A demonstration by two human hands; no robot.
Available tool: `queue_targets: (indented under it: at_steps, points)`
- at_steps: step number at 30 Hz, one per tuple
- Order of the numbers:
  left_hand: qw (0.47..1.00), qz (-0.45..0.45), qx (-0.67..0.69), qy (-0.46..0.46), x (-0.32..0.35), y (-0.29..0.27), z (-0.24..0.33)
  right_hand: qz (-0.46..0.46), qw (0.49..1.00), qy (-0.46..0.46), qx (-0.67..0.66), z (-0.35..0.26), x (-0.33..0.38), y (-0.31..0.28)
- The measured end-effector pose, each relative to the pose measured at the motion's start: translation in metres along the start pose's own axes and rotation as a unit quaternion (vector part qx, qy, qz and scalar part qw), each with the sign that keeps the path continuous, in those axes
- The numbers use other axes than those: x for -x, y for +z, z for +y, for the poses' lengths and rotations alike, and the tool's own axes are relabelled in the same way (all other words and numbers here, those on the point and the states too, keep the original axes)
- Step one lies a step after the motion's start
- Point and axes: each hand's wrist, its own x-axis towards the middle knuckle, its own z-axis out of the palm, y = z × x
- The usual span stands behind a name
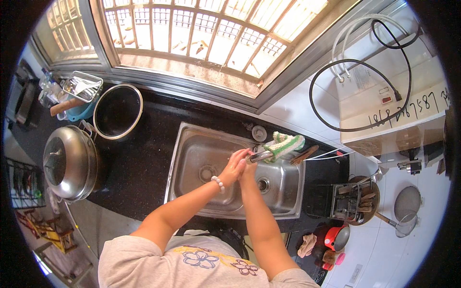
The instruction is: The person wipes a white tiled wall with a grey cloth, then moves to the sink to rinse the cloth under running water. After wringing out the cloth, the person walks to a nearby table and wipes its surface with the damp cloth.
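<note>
Both hands are together at the mouth of a metal tap point(260, 156), over the divider of a steel double-basin sink point(194, 144). My left hand point(235, 164), with a white bead bracelet point(218, 184) at its wrist, lies against the other hand with its fingers stretched toward the tap. Its skin looks wet. My right hand point(248, 171) is pressed to the left one; its fingers are mostly hidden under it and the tap. I see no object in either hand. A green and white knitted cloth point(285, 146) is draped over the tap's back part.
A large lidded steel pot point(72, 163) and a round black tray with a pale rim point(118, 111) stand on the black counter point(139, 168) to the left. Right of the sink is a utensil rack point(345, 201). A white wall box point(379, 96) with a black cable hangs at upper right.
</note>
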Motion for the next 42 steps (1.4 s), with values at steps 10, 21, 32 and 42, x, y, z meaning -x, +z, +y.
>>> queue_targets:
  at_steps: [10, 21, 32, 42]
  points:
    - [0.978, 0.098, -0.170, -0.071, -0.017, 0.008, 0.028, -0.002, 0.994, 0.059, -0.094, -0.021, 0.043, 0.038]
    - [0.970, 0.080, -0.188, -0.131, -0.038, -0.003, -0.005, -0.028, 0.982, 0.144, -0.119, -0.040, 0.085, 0.050]
    - [0.897, 0.137, -0.386, -0.163, -0.042, -0.003, -0.013, -0.043, 0.996, -0.071, 0.020, -0.018, 0.069, 0.054]
    - [0.999, 0.015, 0.015, -0.042, 0.006, 0.000, 0.015, -0.047, 0.997, -0.057, -0.026, -0.005, 0.037, 0.020]
